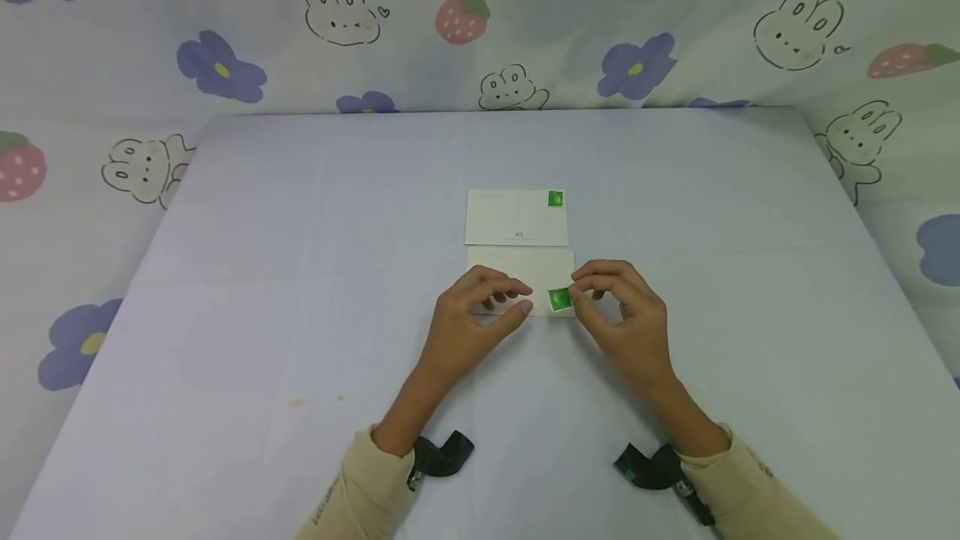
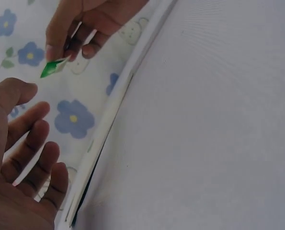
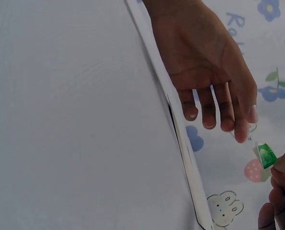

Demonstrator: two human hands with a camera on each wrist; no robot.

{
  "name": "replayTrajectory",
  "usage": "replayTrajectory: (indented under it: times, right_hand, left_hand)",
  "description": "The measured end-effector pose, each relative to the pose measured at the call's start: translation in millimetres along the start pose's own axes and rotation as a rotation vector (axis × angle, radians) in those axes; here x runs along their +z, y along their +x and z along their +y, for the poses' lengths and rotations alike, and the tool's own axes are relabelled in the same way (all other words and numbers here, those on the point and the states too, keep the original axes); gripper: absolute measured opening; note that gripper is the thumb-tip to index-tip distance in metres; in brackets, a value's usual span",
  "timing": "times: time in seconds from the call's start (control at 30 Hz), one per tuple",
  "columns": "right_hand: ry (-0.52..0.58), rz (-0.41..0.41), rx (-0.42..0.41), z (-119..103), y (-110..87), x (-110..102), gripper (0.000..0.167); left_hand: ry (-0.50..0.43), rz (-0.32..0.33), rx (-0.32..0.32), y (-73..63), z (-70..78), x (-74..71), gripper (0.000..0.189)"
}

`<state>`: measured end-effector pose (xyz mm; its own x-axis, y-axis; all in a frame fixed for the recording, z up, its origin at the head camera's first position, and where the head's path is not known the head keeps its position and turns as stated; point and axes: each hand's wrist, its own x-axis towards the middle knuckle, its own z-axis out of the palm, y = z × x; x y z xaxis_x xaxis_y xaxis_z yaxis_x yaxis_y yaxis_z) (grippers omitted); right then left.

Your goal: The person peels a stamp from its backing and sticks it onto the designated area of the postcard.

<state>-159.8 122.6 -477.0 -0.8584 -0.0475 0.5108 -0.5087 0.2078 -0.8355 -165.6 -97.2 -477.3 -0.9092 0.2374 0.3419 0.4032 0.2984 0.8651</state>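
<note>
My right hand [image 1: 626, 315] pinches a small green stamp [image 1: 559, 299] by its edge between thumb and fingers. In the left wrist view, the stamp [image 2: 51, 68] is tilted, with a pale layer beside the green face. My left hand [image 1: 472, 315] is just left of the stamp, fingers loosely bent and apart, holding nothing. Both hands are over the nearer off-white envelope or card [image 1: 510, 261], whose lower part they partly hide. Directly behind it lies a second off-white envelope or card [image 1: 506, 215], bearing a green stamp [image 1: 556, 198] in its upper right corner.
Both pieces lie on a table [image 1: 300, 232] covered in white cloth. A patterned curtain [image 1: 420, 40] with rabbits, strawberries and flowers stands along the table's back and sides. Small yellowish stains [image 1: 297, 402] mark the cloth at the front left. Black wrist devices [image 1: 442, 454] sit at both cuffs.
</note>
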Motion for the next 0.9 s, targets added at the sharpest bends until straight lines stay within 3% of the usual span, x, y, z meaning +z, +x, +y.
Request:
replayTrajectory:
  times: [0.4,0.67,0.8,0.9]
  right_hand:
    - [-0.013,-0.054,-0.039,-4.1,-6.3,10.1,0.012]
    - [0.021,-0.095,-0.032,-2.7,-5.8,10.7,0.023]
    - [0.044,-0.108,0.014,-2.8,-5.5,9.6,0.022]
    - [0.054,-0.124,0.097,-3.5,-5.7,8.3,0.015]
  left_hand:
    - [-0.031,-0.040,0.011,-1.1,2.4,2.9,0.012]
    - [0.023,0.001,0.058,-0.8,3.3,1.4,0.007]
    - [0.061,0.042,0.110,-0.5,1.6,0.7,0.006]
    - [0.103,0.075,0.171,-0.2,1.8,-0.2,0.006]
